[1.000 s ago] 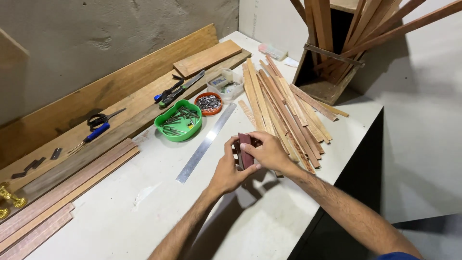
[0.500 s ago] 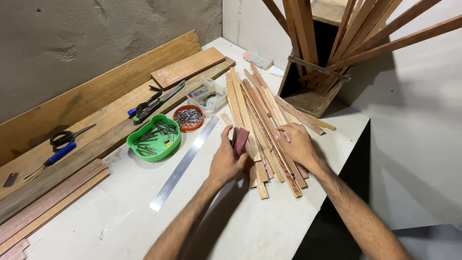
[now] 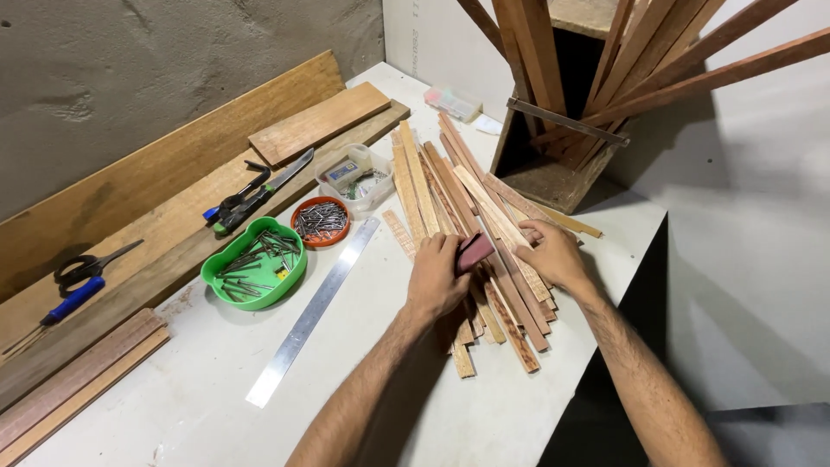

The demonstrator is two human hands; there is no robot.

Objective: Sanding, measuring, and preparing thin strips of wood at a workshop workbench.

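White desk point(image 3: 484, 406). Wood strip pile point(image 3: 471, 207) under both hands. Steel ruler point(image 3: 313, 311) just left of left hand. Green tray point(image 3: 252, 264) and orange dish point(image 3: 320, 220) of nails beyond ruler. Planks point(image 3: 173, 186), scissors point(image 3: 82, 277) far left. Open wooden box point(image 3: 553, 147) ahead of right hand.

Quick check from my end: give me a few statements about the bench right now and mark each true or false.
1. The left hand holds a small dark reddish block against the wood strips. True.
2. The right hand is lifted clear of the strips. False: it rests on the pile.
3. The metal ruler lies on the white table between the green tray and the strips. True.
4. The green tray is empty. False: it holds nails or screws.
5. The scissors lie on the strip pile. False: they lie on a board at far left.
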